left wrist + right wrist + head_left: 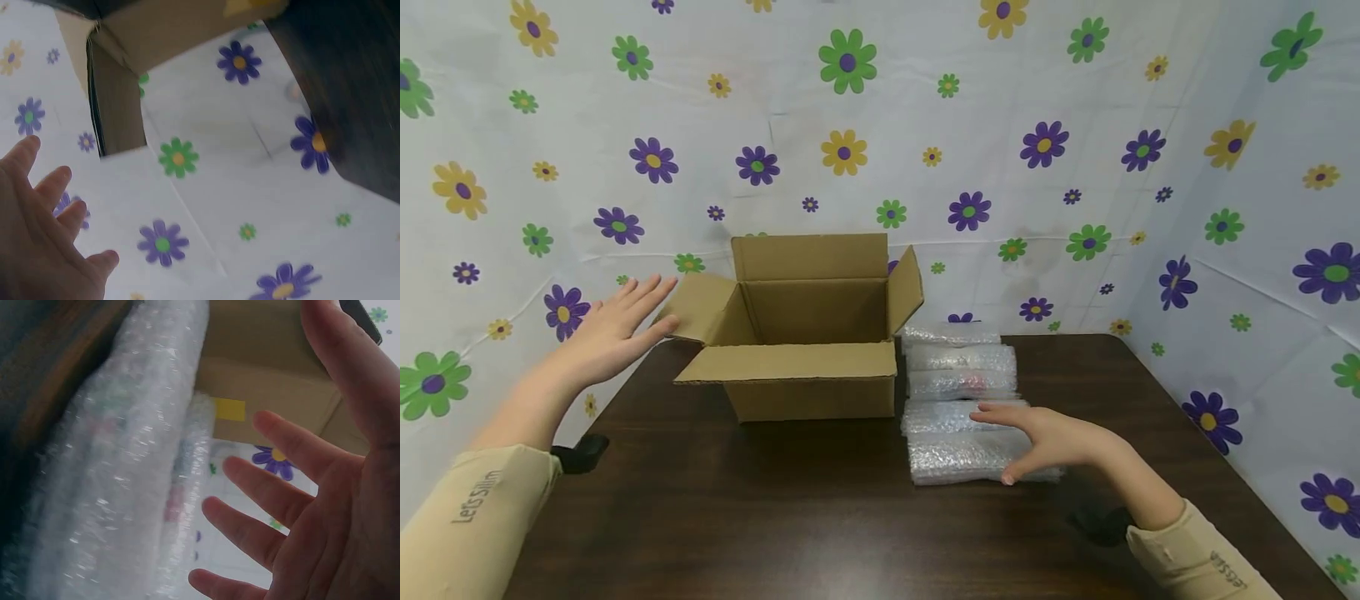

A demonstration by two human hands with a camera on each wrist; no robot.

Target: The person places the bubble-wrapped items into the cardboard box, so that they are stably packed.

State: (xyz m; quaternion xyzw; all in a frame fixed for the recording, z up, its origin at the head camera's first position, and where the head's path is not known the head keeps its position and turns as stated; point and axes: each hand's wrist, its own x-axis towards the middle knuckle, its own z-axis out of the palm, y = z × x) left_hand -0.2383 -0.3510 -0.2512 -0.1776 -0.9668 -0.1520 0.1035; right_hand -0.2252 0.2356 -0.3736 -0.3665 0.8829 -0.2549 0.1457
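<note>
Covering the walls on three sides, a flowered cloth (925, 108) hangs behind and beside a dark table (775, 517), whose far left corner lies under the left hand. Near the table's back edge stands an open box (805, 333), its four flaps folded outward: the front flap slopes toward the viewer, the left flap reaches out toward the left hand, the right flap stands up beside the packets. Just right of the box, and touching or nearly touching its wall, a row of bubble-wrap packets (962, 392) runs from the back edge toward the viewer, each pressed against the next; what they contain is too blurred to tell. The left hand (613, 329) hovers in the air just left of the box's left flap, fingers straight and spread, palm facing the box, holding nothing; the wrist view shows the flap's edge ahead of the fingertips with a gap between. The right hand (1052, 442) lies open at the right end of the nearest packets, fingers extended and slightly splayed over the wrap, gripping nothing; the wrist view shows the palm close beside the wrap, contact unclear. Beige sleeves (467, 517) cover both forearms.
</note>
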